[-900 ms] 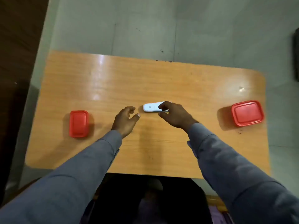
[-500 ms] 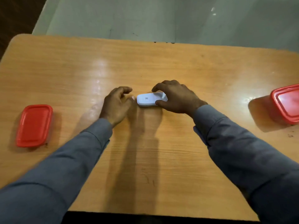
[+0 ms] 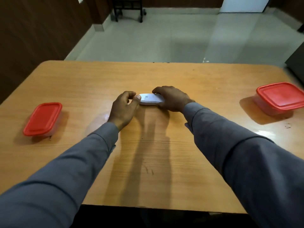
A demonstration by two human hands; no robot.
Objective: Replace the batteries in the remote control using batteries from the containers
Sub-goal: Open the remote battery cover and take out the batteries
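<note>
Here the task stood at its opening step. The remote (image 3: pixel 151 99), white and lying label side up, rested on the counter (image 3: pixel 164 76) midway between the two tubs. The right hand (image 3: pixel 172 99) covered its right end, fingers (image 3: pixel 158 91) curled over the far edge and clasping the body. The left hand (image 3: pixel 123 109) met the left end, its thumb tip touching the casing and the remaining fingers bent loosely, gripping nothing. Whether the battery cover had started to slide could not be told; no seam or gap showed. The left tub (image 3: pixel 42 119) and the right tub (image 3: pixel 279 97) stood well apart from the hands, red lids shut. No battery was visible. Judged from this, cover removal, emptying, refilling and closing all remained.
</note>
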